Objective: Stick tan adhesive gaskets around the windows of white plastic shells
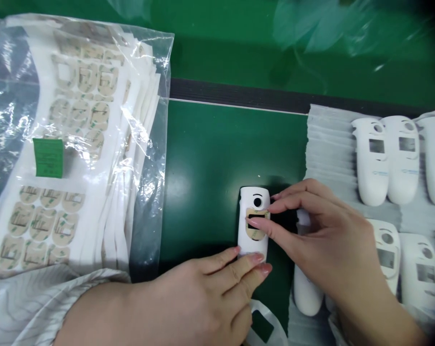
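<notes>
A white plastic casing (pixel 243 235) with a round hole and a rectangular window lies on the green mat. On its face, around the window, sits a tan adhesive piece (pixel 256 232). My right hand (pixel 325 230) has its thumb and fingers on the adhesive piece, the thumb over the window and a fingertip at the upper right edge. My left hand (pixel 210 293) lies across the lower end of the casing, its fingertips pressing on it. Partly under my left hand is a translucent piece with a rectangular cutout (pixel 279 331).
At left, a clear plastic bag (pixel 163 62) holds stacked sheets of tan adhesives (pixel 94 178) with a green label (pixel 48 157). At right, several white casings (pixel 374 178) lie on grey-white foam sheeting (pixel 325 144). A dark strip (pixel 239 93) crosses behind the green mat (pixel 210 154).
</notes>
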A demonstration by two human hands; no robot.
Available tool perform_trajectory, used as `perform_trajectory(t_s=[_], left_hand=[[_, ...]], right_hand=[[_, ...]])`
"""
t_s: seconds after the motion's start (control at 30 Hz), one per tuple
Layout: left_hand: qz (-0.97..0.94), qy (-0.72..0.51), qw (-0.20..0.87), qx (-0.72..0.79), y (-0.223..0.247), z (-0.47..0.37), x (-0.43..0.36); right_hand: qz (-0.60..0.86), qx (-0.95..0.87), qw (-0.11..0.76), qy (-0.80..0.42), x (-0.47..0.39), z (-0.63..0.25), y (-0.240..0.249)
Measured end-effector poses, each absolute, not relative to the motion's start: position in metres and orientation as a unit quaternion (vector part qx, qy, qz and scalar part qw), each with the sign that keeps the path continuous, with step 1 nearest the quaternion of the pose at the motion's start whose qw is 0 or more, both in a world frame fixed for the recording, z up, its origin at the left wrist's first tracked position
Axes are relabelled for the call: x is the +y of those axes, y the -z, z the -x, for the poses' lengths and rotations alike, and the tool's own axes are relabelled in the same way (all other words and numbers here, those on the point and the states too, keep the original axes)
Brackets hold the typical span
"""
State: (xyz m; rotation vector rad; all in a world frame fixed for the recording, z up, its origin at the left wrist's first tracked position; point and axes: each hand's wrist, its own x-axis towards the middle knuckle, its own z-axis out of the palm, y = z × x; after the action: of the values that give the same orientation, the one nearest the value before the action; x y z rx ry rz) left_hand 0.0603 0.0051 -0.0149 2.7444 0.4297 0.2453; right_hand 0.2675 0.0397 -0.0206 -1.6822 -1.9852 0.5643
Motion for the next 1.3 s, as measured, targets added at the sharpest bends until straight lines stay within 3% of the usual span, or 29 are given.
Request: perform_trajectory(t_s=[0.63, 0.9, 1.1, 1.3], left_hand=[[-0.968, -0.069, 0.185, 0.156, 0.011, -0.06, 0.006], [-0.964, -0.07, 0.206, 0.153, 0.016, -0.059, 0.003], [-0.965, -0.081, 0.201, 0.145, 0.017, -0.056, 0.002], [-0.964, -0.095, 0.203, 0.139, 0.019, -0.055, 0.002]], right_hand=[[0.656, -0.71, 0.221, -0.129, 0.046, -0.267, 0.027], [0.573, -0.795, 0.185, -0.07, 0.051, -0.278, 0.032], [0.538, -0.812, 0.163, -0.156, 0.056, -0.284, 0.033], [0.555, -0.803, 0.168, -0.136, 0.059, -0.282, 0.037]])
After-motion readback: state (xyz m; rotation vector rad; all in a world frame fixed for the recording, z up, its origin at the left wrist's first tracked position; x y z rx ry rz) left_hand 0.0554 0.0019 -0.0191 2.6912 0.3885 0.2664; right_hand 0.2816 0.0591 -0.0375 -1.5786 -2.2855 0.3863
